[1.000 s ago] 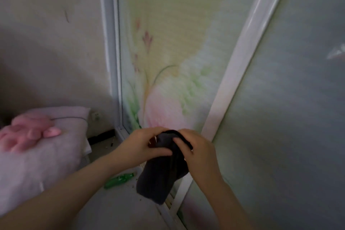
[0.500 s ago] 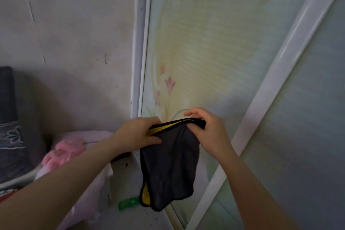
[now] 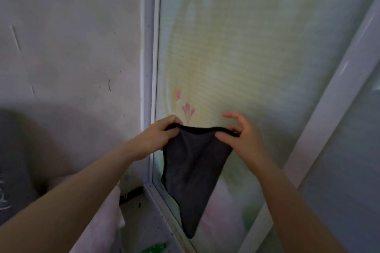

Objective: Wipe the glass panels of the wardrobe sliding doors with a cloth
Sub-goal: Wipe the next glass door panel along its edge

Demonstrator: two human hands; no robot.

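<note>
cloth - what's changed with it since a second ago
The cloth was bunched between both hands; now it is spread open and hangs from its top edge, raised higher in front of the flowered glass panel. Unchanged: the left hand and right hand both grip it.

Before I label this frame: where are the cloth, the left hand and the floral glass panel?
cloth [image 3: 193,172], head view, middle of the hanging fabric.
left hand [image 3: 162,133], head view, back of the hand.
floral glass panel [image 3: 246,57], head view, bare glass.

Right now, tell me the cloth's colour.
Dark grey, almost black, with black edging; the cloth shows best in the head view.
</note>
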